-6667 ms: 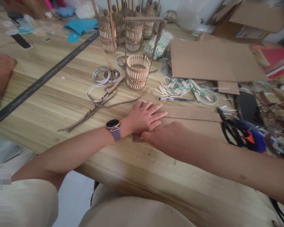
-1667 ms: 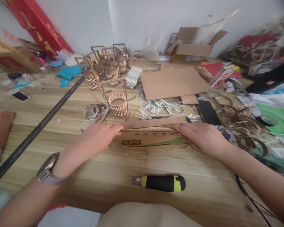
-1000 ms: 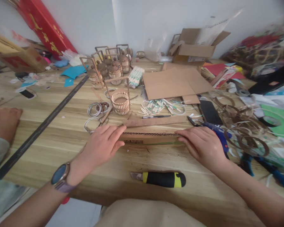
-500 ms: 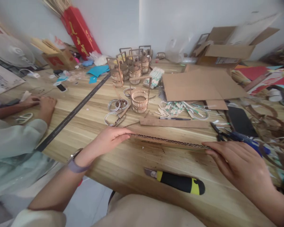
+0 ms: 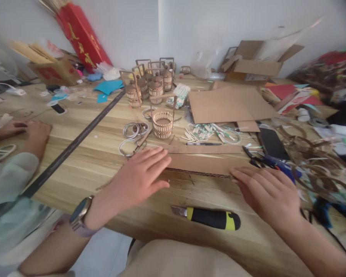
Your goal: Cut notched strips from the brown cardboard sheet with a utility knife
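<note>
A narrow cardboard strip (image 5: 200, 164) lies near-flat in front of me, its corrugated edge facing me. My right hand (image 5: 265, 192) pinches its right end between thumb and fingers. At its left end is my left hand (image 5: 141, 173), fingers stretched out and thumb apart, holding nothing; whether the fingertips touch the strip I cannot tell. A utility knife (image 5: 210, 218) with a black and yellow handle rests nearer to me, blade pointing left. Behind the strip lie a second brown strip (image 5: 204, 149) and a black pen (image 5: 203, 144).
A small handled basket (image 5: 162, 125) stands beyond, with several lidded baskets (image 5: 155, 90) behind it. Cardboard sheets (image 5: 227, 104), a phone (image 5: 273, 144) and blue-handled pliers (image 5: 279, 163) lie to the right. At left are a co-worker's hands (image 5: 34, 129) and a dark seam (image 5: 77, 142).
The cardboard strip has tipped from on edge to nearly flat. My left hand has let go of its end and spread its fingers. My right hand still grips it. The view has shifted right.
</note>
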A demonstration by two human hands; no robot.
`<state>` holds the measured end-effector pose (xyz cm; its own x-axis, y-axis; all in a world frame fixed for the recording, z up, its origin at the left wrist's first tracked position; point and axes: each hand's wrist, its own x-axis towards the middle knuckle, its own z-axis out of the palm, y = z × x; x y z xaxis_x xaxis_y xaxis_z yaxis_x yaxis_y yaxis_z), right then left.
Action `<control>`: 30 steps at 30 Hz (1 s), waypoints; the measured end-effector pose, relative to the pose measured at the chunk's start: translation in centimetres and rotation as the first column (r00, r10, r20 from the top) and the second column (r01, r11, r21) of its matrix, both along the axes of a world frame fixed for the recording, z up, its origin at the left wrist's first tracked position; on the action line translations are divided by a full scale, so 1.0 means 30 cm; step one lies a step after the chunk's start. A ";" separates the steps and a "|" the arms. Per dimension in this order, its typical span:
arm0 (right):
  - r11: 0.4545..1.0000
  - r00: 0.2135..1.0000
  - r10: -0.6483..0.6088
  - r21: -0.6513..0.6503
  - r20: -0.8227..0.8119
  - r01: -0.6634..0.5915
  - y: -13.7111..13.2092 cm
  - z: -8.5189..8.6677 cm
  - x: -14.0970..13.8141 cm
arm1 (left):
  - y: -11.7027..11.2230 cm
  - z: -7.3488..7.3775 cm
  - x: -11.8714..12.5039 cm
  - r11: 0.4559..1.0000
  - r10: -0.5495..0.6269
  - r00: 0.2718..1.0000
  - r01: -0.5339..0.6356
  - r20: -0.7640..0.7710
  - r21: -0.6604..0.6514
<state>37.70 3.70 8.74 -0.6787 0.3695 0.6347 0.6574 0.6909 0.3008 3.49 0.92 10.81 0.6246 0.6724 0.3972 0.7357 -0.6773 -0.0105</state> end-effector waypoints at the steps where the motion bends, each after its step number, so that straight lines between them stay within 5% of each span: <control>1: 1.000 1.000 0.001 0.001 0.013 -0.001 -0.004 -0.005 -0.019 | 0.005 -0.011 0.039 0.999 -0.030 0.998 0.031 -0.054 0.025; 6: 0.996 1.000 0.009 -0.086 0.029 -0.007 -0.032 -0.043 -0.080 | 0.056 -0.106 0.200 0.994 -0.082 0.959 0.097 -0.271 0.043; 9: 0.976 0.992 -0.125 -0.183 -0.017 0.120 -0.092 -0.074 -0.065 | 0.090 -0.147 0.236 0.992 -0.117 0.935 0.128 -0.335 0.010; 12: 0.921 0.972 -0.229 -0.334 -0.056 0.198 -0.199 -0.117 -0.041 | 0.104 -0.168 0.253 0.990 -0.137 0.937 0.143 -0.321 -0.005; 16: 0.792 0.981 -0.186 -0.582 0.061 0.187 -0.324 -0.190 -0.062 | 0.089 -0.184 0.278 0.983 -0.180 0.941 0.181 -0.285 -0.023; 19: 0.760 0.969 -0.227 -0.606 0.093 0.236 -0.353 -0.230 -0.094 | 0.077 -0.176 0.288 0.979 -0.204 0.941 0.205 -0.271 -0.024; 26: 0.855 0.965 -0.261 -0.463 0.002 0.232 -0.397 -0.261 -0.019 | 0.083 -0.103 0.242 0.970 -0.193 0.975 0.207 -0.115 0.128; 28: 0.823 0.924 -0.370 -0.495 -0.096 0.278 -0.413 -0.265 0.039 | 0.074 -0.073 0.230 0.971 -0.169 0.983 0.178 -0.068 0.161; 30: 0.726 0.793 -0.556 -0.611 -0.250 0.316 -0.409 -0.261 0.089 | 0.054 -0.043 0.231 0.979 -0.125 0.991 0.131 -0.049 0.157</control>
